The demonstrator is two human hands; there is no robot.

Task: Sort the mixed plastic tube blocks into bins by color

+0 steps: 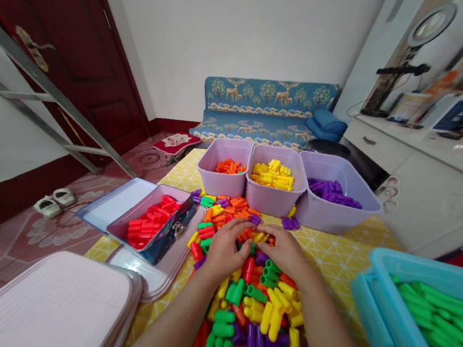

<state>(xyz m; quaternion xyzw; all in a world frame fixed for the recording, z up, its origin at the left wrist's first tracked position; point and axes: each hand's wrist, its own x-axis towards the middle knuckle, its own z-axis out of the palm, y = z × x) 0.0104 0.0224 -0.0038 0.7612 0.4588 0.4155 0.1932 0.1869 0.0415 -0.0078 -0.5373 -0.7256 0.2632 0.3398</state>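
A heap of small bullet-shaped plastic pieces (pixel 260 292) in red, orange, yellow, green and purple covers the middle of the table. My left hand (pixel 227 250) is curled over the far part of this heap, thumb towards the right. Facing it, my right hand (pixel 283 251) bends its fingers down among orange and yellow pieces. Both sets of fingertips lie close together, and what they pinch is partly hidden. Beyond them stand three lilac bins: one with orange pieces (pixel 229 166), one with yellow pieces (pixel 273 175), one with purple pieces (pixel 333 192).
Red pieces (pixel 151 222) fill an open box (pixel 120 227) on the left, set on a clear lid (pixel 156 278). Pale pink lids (pixel 45 302) are stacked nearer. A turquoise bin (pixel 391 322) of green pieces (pixel 443 324) stands right. The tablecloth (pixel 332 256) is yellow; a blue sofa (pixel 261 114) is behind.
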